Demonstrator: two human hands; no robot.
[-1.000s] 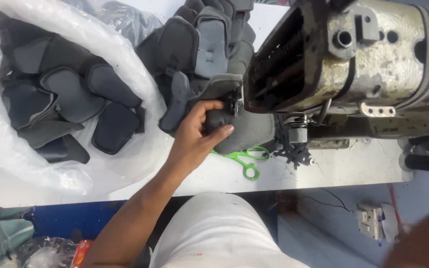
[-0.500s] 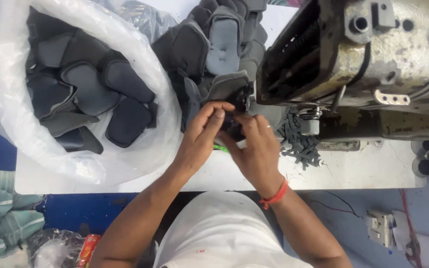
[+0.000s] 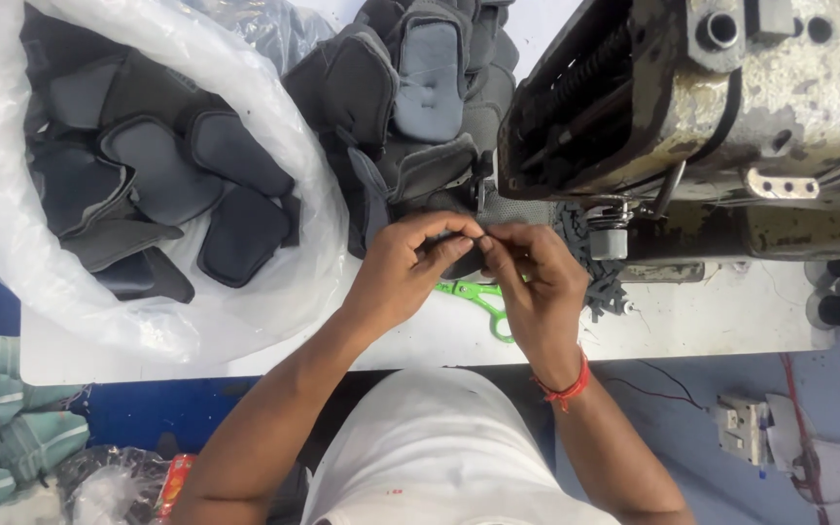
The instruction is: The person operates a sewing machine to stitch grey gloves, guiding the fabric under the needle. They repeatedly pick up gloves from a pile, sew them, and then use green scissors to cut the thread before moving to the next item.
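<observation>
Left hand (image 3: 402, 264) and right hand (image 3: 535, 282) both pinch one dark padded piece (image 3: 461, 259) at 12 o'clock of the torso, just below the sewing machine head (image 3: 692, 107). Its edge is probably at the needle; view blocked. Judgement: keep both pinches tight, feed flat. Green snips (image 3: 473, 295) lie at 6 o'clock of the piece.
</observation>
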